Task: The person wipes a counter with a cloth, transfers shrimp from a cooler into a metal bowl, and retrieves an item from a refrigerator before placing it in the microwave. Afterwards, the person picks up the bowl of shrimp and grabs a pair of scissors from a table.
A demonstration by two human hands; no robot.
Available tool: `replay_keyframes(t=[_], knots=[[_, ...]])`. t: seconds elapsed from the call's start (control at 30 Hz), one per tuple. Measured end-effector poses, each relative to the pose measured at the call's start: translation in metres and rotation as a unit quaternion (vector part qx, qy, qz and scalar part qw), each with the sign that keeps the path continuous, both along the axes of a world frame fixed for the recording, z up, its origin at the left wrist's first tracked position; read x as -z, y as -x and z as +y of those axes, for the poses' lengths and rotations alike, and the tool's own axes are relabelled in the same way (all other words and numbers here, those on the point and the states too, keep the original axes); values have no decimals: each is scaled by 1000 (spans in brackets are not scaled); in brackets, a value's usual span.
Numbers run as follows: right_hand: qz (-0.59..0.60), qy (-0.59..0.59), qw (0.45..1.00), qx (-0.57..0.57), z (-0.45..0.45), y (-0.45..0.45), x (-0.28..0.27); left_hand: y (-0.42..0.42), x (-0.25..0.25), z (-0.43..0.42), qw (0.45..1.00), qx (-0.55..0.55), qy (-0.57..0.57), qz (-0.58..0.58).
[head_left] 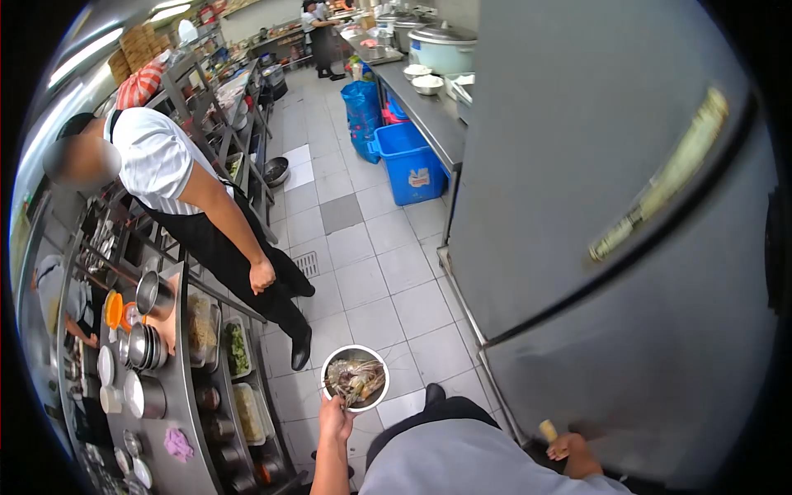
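Observation:
My left hand [336, 418] grips the near rim of a round white-rimmed bowl [384, 388], held out in front of my body above the tiled floor. Inside lie what look like raw prawns [355, 381] with long thin feelers. Low on the right, my right hand [564, 446] is closed round a yellowish handle [548, 430] on the lower door of a large grey metal fridge [610, 363]. The upper door has a similar worn handle [660, 177]. A dark gap separates the two doors, and the lower handle is mostly hidden by my fingers.
A co-worker [214, 198] in a white shirt and black apron stands on the left beside a steel shelf unit [173, 396] with pots and food trays. Further off are a blue bin [408, 165], a blue bag [360, 115], a floor pan [276, 171] and another person [318, 37].

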State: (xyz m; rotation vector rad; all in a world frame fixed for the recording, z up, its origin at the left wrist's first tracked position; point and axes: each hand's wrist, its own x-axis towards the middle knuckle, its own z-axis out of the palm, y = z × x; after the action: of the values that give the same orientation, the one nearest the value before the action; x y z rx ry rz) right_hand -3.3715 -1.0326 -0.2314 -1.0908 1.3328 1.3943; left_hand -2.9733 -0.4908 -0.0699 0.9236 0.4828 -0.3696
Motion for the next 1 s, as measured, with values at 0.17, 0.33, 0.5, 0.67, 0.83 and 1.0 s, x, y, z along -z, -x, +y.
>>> replay_keyframes(t=[0.17, 0.33, 0.5, 0.67, 0.83, 1.0], knots=[[-232, -1, 908, -350, 15, -207, 43, -60, 16, -16, 999, -39, 3, 9], [-393, 19, 870, -298, 76, -494, -13, -150, 30, -34, 999, -48, 20, 14], [-468, 94, 805, -353, 107, -695, -54, -278, 56, -32, 998, -68, 12, -7], [-448, 80, 861, -227, 65, -786, -42, -437, 34, -37, 999, -25, -27, -19], [-356, 150, 861, -330, 16, -805, -6, -601, -5, -54, 999, 11, -27, -44], [-300, 68, 917, -254, 2, -829, 60, -749, -5, -55, 998, 15, -17, -59]])
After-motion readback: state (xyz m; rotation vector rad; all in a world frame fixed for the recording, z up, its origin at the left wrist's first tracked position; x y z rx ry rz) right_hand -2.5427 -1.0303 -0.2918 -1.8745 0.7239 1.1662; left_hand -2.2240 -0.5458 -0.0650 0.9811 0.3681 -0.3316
